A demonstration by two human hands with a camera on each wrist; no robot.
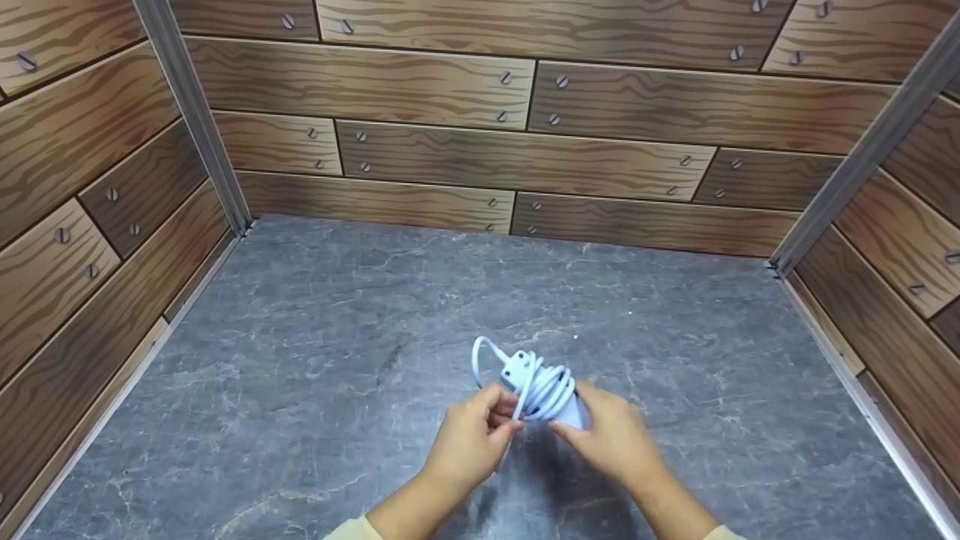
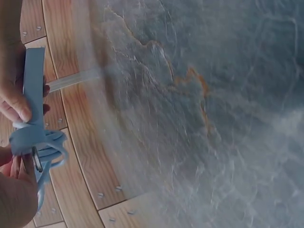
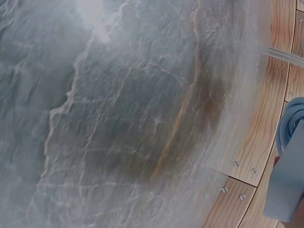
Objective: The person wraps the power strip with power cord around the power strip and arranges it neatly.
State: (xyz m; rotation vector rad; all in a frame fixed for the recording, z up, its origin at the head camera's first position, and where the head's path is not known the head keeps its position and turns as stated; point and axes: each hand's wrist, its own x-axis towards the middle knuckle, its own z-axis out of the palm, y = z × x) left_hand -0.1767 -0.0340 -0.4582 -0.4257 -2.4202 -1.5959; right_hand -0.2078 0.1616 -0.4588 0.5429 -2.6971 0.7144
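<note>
A white power strip (image 1: 514,370) with small dark socket holes at its far end is held up over the grey surface. Its white cord (image 1: 551,391) is wound round the middle in several turns, and one loop sticks out at the far left. My right hand (image 1: 616,429) grips the plain near end, thumb on one side and fingers on the other. At the wound part, my left hand (image 1: 466,435) pinches a length of cord between thumb and fingers. The left wrist view shows the strip's flat side (image 2: 34,80); the right wrist view catches only its end (image 3: 285,180).
A grey marbled tabletop (image 1: 337,337) lies under both hands. Wood-patterned panels (image 1: 435,150) wall it in at the back, left and right, with metal posts (image 1: 199,120) at the back corners. Pale sleeves (image 1: 356,529) show at the bottom edge.
</note>
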